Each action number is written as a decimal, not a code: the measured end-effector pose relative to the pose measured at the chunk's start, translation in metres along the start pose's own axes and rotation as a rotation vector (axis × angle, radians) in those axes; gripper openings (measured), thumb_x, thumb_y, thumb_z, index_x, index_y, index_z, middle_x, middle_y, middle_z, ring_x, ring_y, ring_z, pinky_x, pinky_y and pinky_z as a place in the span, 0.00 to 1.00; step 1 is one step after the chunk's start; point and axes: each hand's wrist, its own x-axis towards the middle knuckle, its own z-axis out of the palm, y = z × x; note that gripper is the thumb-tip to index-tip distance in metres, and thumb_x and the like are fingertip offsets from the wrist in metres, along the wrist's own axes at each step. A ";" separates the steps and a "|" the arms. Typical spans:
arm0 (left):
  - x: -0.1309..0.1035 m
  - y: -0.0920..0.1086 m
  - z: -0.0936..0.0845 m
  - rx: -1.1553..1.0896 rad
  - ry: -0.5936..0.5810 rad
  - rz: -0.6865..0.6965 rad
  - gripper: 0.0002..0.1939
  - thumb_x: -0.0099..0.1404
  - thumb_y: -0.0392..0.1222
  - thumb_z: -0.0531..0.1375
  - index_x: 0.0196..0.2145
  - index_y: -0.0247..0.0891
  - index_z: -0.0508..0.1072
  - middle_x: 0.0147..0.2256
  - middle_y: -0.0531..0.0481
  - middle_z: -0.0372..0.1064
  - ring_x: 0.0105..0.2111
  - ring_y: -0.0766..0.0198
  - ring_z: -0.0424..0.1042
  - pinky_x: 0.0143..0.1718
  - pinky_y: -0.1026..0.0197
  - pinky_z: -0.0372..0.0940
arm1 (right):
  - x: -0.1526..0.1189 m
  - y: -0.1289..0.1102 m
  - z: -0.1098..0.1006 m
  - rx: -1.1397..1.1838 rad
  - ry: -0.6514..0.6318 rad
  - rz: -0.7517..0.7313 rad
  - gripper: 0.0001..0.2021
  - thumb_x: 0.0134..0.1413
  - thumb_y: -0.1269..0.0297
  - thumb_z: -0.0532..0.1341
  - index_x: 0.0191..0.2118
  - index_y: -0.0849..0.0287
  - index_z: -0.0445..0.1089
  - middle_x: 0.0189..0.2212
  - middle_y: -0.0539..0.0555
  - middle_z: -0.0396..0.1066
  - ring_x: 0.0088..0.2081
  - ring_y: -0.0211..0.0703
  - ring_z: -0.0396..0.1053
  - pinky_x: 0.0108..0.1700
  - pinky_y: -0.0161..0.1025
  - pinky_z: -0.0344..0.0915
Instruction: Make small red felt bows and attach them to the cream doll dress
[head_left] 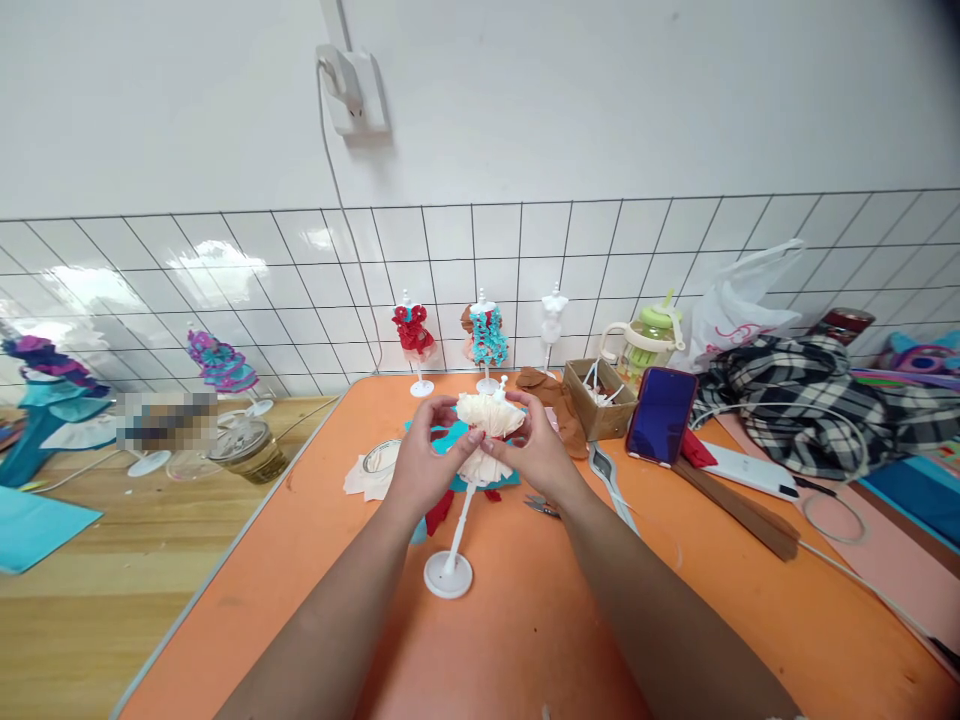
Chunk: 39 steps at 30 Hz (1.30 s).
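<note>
Between my hands a small white mannequin stand leans to the right, its round base low on the orange table. Its body wears a ruffled cream crepe-paper dress with a bit of red at the waist. My left hand is closed on the dress from the left, thumb pressed at the waist. From the right, my right hand grips the same dress, its thumb near the red band. Behind and below lie blue paper, red paper scraps, a tape roll on cream paper, and small scissors.
Along the tiled wall stand a red-dressed mannequin, a turquoise one and a bare white one. A cardboard box, phone, green-lidded bottle and plaid cloth sit right. A lidded cup stands left.
</note>
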 end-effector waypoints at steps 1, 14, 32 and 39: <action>0.001 -0.002 0.000 -0.133 -0.095 -0.054 0.25 0.55 0.49 0.63 0.49 0.41 0.66 0.44 0.46 0.69 0.46 0.56 0.67 0.45 0.56 0.62 | 0.000 -0.001 -0.001 -0.001 -0.003 0.001 0.35 0.39 0.64 0.68 0.54 0.53 0.54 0.39 0.52 0.71 0.38 0.42 0.70 0.40 0.38 0.67; 0.012 -0.025 0.000 -0.599 -0.322 -0.360 0.28 0.55 0.45 0.66 0.52 0.37 0.65 0.40 0.44 0.72 0.36 0.60 0.72 0.35 0.62 0.64 | 0.009 -0.005 -0.029 -0.115 0.082 -0.048 0.19 0.43 0.59 0.65 0.44 0.57 0.69 0.33 0.52 0.69 0.30 0.37 0.65 0.30 0.34 0.64; 0.003 -0.017 0.008 -0.567 -0.305 -0.320 0.28 0.53 0.45 0.66 0.49 0.39 0.65 0.47 0.43 0.69 0.39 0.56 0.73 0.37 0.58 0.67 | 0.004 -0.002 -0.007 -0.363 0.029 -0.088 0.06 0.45 0.63 0.62 0.30 0.56 0.73 0.27 0.50 0.73 0.26 0.38 0.67 0.31 0.37 0.65; 0.003 -0.020 0.009 -0.560 -0.300 -0.337 0.28 0.53 0.47 0.66 0.49 0.38 0.65 0.46 0.43 0.69 0.37 0.57 0.73 0.34 0.60 0.67 | 0.003 0.002 -0.004 -0.444 0.085 -0.178 0.05 0.46 0.64 0.61 0.31 0.55 0.74 0.29 0.49 0.73 0.27 0.38 0.66 0.31 0.37 0.64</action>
